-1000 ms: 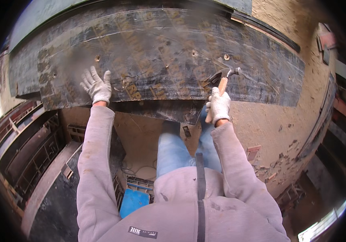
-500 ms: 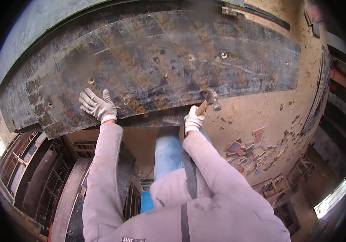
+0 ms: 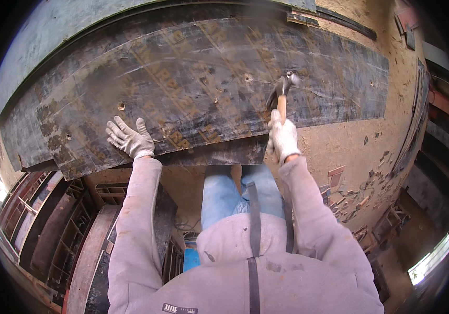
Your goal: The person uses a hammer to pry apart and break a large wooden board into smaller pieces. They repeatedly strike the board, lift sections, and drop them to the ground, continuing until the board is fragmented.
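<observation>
A long dark board [image 3: 198,83] with worn brown print, scuffs and a few holes lies across the upper view, over another dark board [image 3: 214,156] whose edge shows below it. My left hand [image 3: 132,139], in a pale work glove, rests with fingers spread on the near left part of the upper board. In my gloved right hand [image 3: 284,137] is a claw hammer [image 3: 282,104], gripped by its wooden handle. Its metal head is over the right part of the board, at a spot where a hole showed earlier; whether it touches cannot be made out.
Stacked panels and frames [image 3: 52,230] stand at the lower left. On the sandy floor to the right lie scattered broken pieces [image 3: 347,193]. A pale greenish panel [image 3: 78,31] runs along the far left edge. Dark strips [image 3: 347,23] lie at the far right.
My right hand has moved right and slightly nearer the board's middle, carrying the hammer head from the near edge up over the board. My left hand has barely shifted.
</observation>
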The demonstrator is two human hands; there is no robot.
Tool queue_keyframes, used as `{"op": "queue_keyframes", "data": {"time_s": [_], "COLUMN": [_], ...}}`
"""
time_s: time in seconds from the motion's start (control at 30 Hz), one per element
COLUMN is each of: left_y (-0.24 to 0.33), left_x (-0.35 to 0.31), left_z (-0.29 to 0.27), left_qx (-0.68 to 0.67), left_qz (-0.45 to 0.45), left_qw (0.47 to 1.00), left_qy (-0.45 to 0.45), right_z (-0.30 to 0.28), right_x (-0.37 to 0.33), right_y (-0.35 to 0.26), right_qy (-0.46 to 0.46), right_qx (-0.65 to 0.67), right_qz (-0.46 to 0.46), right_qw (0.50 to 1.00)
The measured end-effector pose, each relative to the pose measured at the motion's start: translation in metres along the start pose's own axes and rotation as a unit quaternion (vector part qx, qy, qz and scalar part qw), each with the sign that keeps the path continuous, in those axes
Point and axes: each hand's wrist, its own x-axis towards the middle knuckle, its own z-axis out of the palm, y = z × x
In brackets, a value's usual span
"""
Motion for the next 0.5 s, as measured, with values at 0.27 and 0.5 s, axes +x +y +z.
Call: {"op": "queue_keyframes", "data": {"time_s": [0.27,0.5], "left_y": [-0.005,-0.004], "left_x": [-0.002,-0.004], "left_z": [0.0,-0.002], "left_qx": [0.007,0.007], "left_qz": [-0.005,-0.002], "left_qw": [1.0,1.0], "left_qy": [-0.013,-0.014], "right_z": [0.006,-0.004], "right_x": [-0.004,-0.002], "right_y": [0.037,0.017], "right_qy": [0.043,0.0], "right_qx": [-0.097,-0.133], "right_qz": [-0.037,-0.017], "right_qw": [0.994,0.991]}}
